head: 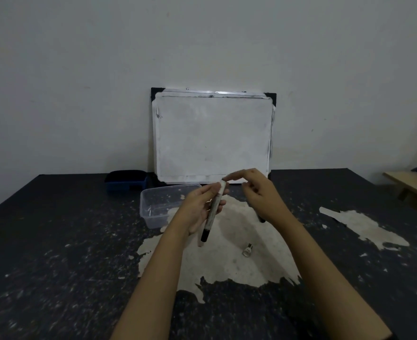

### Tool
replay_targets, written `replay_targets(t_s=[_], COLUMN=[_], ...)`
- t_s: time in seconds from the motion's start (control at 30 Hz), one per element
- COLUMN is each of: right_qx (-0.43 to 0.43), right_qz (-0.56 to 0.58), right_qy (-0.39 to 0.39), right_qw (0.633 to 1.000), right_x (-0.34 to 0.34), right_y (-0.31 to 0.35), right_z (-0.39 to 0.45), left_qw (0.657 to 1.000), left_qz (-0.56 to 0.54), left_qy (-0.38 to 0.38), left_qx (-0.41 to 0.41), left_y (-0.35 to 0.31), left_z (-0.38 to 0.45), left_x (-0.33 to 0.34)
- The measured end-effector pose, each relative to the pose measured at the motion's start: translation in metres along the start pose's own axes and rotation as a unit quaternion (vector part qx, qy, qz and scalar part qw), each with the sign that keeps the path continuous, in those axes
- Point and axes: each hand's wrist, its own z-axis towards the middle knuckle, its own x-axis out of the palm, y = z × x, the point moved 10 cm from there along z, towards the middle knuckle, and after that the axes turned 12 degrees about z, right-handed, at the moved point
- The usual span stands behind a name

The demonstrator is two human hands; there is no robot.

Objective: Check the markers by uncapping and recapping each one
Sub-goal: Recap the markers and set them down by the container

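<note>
My left hand (pixel 197 212) grips a white marker (pixel 213 212) around its middle. The marker is tilted, with its black end (pixel 205 235) pointing down towards me and its white end up. My right hand (pixel 259 195) hovers just right of the marker's upper end, fingers loosely apart, index fingertip touching that end. A dark marker-like object (pixel 261 218) shows below my right wrist, mostly hidden; I cannot tell if it rests on the table. A white tip (pixel 200 243) pokes out under the held marker. A small clear cap (pixel 248 250) lies on the table.
A clear plastic tub (pixel 153 212) stands left of my hands. A whiteboard (pixel 212 136) leans on the wall at the back of the dark, worn table (pixel 67 253), with a blue eraser tray (pixel 126 181) beside it. A wooden bench (pixel 411 185) is at far right.
</note>
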Motion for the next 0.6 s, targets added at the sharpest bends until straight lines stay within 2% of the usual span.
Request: replay_targets(t_s=[0.17,0.27,0.4,0.5,0.6], right_qx=[0.023,0.120,0.248,0.324,0.344], right_qz=[0.019,-0.017,-0.018,-0.053,-0.034], right_qy=[-0.003,0.096,0.236,0.291,0.294], right_qw=[1.000,0.988,0.939,0.899,0.891], right_x=[-0.010,-0.002,0.015,0.019,0.021], right_y=[-0.006,-0.034,-0.066,-0.080,-0.084], right_z=[-0.009,-0.024,-0.056,-0.077,-0.080], left_qw=[1.000,1.000,1.000,1.000,1.000], left_qz=[0.000,-0.011,-0.013,-0.012,-0.008], left_qy=[-0.002,-0.010,-0.012,-0.006,0.000], left_qx=[0.001,-0.003,-0.013,-0.017,-0.018], left_y=[0.003,0.005,0.009,0.010,0.011], left_z=[0.003,0.004,0.005,0.004,0.004], left_x=[-0.003,-0.004,-0.002,0.002,0.006])
